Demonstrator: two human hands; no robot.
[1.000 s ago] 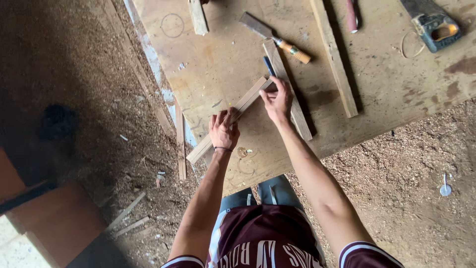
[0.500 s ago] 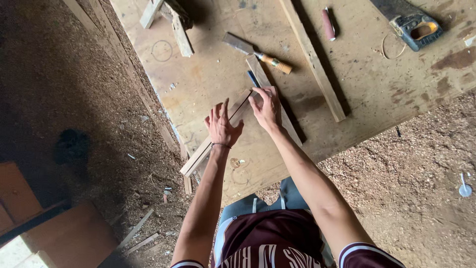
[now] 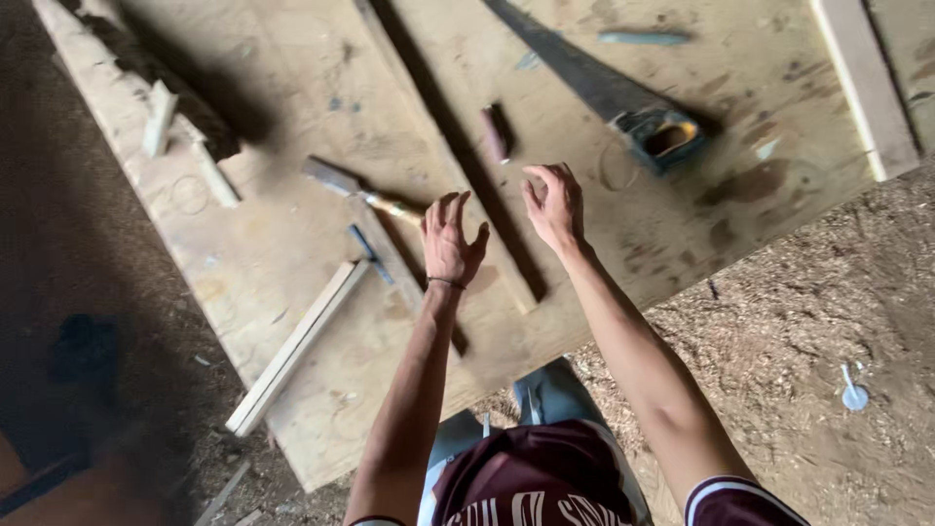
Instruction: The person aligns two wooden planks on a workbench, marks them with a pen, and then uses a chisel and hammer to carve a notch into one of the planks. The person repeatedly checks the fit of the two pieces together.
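My left hand [image 3: 449, 242] hovers above the plywood board [image 3: 292, 127], fingers spread, holding nothing. My right hand [image 3: 554, 206] is raised beside it, fingers loosely curled and apart, also empty. A thin wooden strip [image 3: 296, 345] lies on the board to the left of my left hand, apart from both hands. A chisel with a wooden handle [image 3: 358, 191] and a dark pencil-like stick [image 3: 369, 253] lie just left of my left hand. A long wooden batten [image 3: 443, 146] runs under and between my hands.
A handsaw [image 3: 609, 97] with a dark handle lies beyond my right hand, with a small brown cylinder [image 3: 496, 132] near it. Small wood offcuts [image 3: 156, 119] sit at the board's far left. Another batten [image 3: 862, 83] lies at the right. Sawdust covers the ground [image 3: 799, 331].
Both hands have let go of the thin wooden strip and lifted off it. The strip now lies to the left, and the view has shifted so the saw is nearer the centre.
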